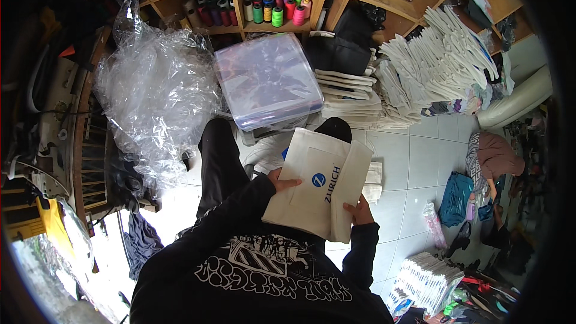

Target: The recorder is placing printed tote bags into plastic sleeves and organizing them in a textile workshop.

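Note:
A cream cloth bag (309, 204) with a blue printed emblem and lettering lies flat across my lap, slightly tilted. My left hand (283, 182) is closed on its left edge, with the thumb on top and the other fingers hidden underneath. The right-hand part of the bag looks folded over in a long strip. My right hand (360, 211) pinches the outer edge of that strip near its lower end. A stack of clear plastic sleeves (267, 81) rests just beyond my knees.
A big heap of crumpled clear plastic (159, 78) stands at the left. Piles of folded cream bags (348, 99) and cream cloth pieces (441, 54) are at the far right. Thread shelves (240, 31) line the back. Another person (498, 156) bends over at the right, near a teal bundle (455, 199).

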`<action>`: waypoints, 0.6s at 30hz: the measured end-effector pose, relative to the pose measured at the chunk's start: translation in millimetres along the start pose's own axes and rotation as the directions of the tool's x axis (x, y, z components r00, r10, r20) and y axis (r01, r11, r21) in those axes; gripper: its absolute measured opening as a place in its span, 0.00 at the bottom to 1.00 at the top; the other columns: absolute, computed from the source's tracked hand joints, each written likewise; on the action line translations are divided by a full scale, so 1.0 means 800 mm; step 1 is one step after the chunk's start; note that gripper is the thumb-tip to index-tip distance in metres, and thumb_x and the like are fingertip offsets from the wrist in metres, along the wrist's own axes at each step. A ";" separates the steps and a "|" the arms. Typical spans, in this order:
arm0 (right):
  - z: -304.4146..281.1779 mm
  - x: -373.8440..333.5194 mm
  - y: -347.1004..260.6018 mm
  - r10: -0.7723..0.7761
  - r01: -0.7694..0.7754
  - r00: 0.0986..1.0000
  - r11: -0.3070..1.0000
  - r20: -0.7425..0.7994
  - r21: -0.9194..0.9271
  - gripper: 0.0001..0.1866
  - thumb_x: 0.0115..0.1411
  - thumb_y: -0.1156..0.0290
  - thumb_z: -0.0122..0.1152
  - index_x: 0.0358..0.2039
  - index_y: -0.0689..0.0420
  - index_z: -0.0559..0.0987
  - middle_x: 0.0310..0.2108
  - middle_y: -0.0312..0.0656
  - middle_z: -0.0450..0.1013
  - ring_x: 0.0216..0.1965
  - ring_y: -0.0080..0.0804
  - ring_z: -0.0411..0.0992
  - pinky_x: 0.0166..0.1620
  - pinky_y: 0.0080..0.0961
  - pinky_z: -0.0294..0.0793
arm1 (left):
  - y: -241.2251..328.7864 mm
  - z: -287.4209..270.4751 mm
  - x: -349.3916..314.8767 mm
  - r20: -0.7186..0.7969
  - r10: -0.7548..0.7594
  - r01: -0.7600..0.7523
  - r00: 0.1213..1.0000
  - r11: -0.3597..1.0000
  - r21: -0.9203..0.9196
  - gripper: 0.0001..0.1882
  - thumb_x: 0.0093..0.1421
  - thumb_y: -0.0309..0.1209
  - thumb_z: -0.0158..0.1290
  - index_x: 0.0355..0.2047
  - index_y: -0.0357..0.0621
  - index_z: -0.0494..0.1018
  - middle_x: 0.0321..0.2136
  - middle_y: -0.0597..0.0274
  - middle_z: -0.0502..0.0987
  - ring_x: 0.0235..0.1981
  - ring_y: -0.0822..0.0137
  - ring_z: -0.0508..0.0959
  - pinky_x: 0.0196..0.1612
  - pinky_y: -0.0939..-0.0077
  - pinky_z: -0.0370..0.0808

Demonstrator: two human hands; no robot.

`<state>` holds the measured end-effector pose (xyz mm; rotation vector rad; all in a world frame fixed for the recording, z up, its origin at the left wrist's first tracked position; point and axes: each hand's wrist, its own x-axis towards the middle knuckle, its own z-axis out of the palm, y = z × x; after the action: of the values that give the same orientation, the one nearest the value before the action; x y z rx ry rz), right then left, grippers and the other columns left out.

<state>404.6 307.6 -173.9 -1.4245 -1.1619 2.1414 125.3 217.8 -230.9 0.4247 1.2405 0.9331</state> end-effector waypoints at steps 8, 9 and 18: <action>0.030 -0.067 -0.055 -0.187 0.033 0.958 0.823 -0.216 -0.567 0.27 0.41 0.71 0.62 0.42 0.61 0.63 0.36 0.49 0.69 0.37 0.40 0.71 0.39 0.30 0.72 | 0.024 0.048 -0.044 -0.059 0.432 -0.379 0.900 0.841 0.386 0.30 0.43 0.31 0.58 0.47 0.39 0.62 0.39 0.54 0.71 0.41 0.66 0.72 0.43 0.75 0.68; 0.045 -0.076 -0.072 -0.265 -0.004 0.929 0.689 -0.258 -0.725 0.27 0.40 0.71 0.62 0.41 0.62 0.63 0.35 0.50 0.69 0.37 0.41 0.70 0.41 0.29 0.71 | 0.029 0.055 -0.048 -0.065 0.517 -0.449 0.854 0.793 0.412 0.30 0.44 0.29 0.57 0.48 0.39 0.60 0.40 0.54 0.70 0.42 0.68 0.71 0.44 0.75 0.68; 0.031 -0.071 -0.078 -0.294 0.260 0.955 0.894 -0.041 -0.366 0.27 0.43 0.74 0.59 0.44 0.61 0.61 0.38 0.48 0.67 0.40 0.37 0.69 0.41 0.31 0.69 | 0.113 0.032 -0.061 0.253 0.169 -0.022 0.953 0.868 -0.496 0.31 0.54 0.42 0.49 0.54 0.43 0.54 0.45 0.56 0.68 0.47 0.64 0.68 0.50 0.68 0.64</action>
<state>398.4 298.6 -86.4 -1.3793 -1.6698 1.7088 113.9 236.8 -127.8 0.2078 0.6834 1.1842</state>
